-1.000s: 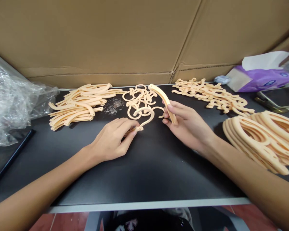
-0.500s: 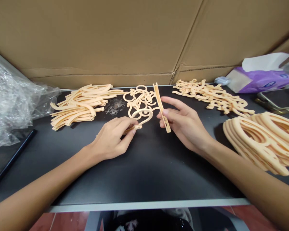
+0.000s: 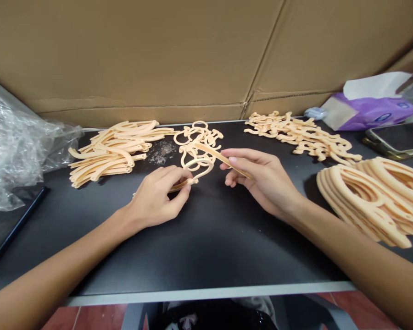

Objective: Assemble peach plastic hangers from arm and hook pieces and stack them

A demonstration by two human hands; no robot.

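My left hand (image 3: 160, 195) is closed on a beige hanger arm with a curved hook (image 3: 208, 170) at its right end. Most of that arm is hidden under the fingers. Apart from it, my right hand (image 3: 266, 178) pinches a second, slim beige hanger arm (image 3: 208, 150) between thumb and fingers. Its far end tilts up to the left, over a pile of loose hooks (image 3: 189, 137). Behind my left hand lies a pile of hanger arms (image 3: 106, 149).
Small curved beige pieces (image 3: 304, 136) are heaped at the back right. Stacked beige hanger-like frames (image 3: 361, 201) lie at the right, near a phone (image 3: 399, 140) and a purple tissue pack (image 3: 368, 110). Clear plastic wrap (image 3: 17, 151) covers the left side. Cardboard (image 3: 141, 55) stands behind.
The hanger arm in my right hand has turned from nearly upright to slanting left, its far end now over the hooks. My left hand keeps its hold, and the view has shifted slightly.
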